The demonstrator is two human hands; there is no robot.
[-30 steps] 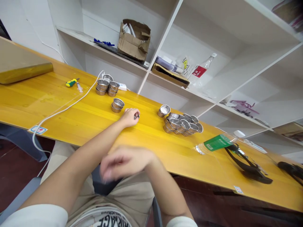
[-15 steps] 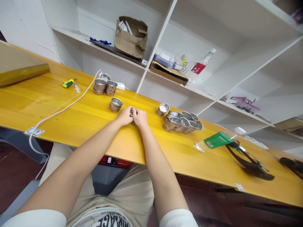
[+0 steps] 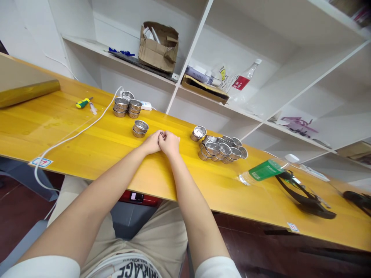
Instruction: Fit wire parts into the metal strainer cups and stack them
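Observation:
My left hand and my right hand are pressed together over the table, fingers curled around a small metal strainer cup. Only a sliver of its shiny metal shows; the fingers hide the rest. Just left of my hands stand two stacked strainer cups, small, round and perforated. Farther back on the left is a group of stacked cups. To the right, another strainer cup stands upright beside a larger cluster of stacked cups.
On the left lie a green and yellow screwdriver and a white cable crossing the table. A green-labelled bottle lies tilted on the right, near a black strap. Behind rise white shelves holding a torn cardboard box.
My right hand has closed further over the cup, so less metal shows between the hands. The view has shifted slightly; the stacks on the table stay in place.

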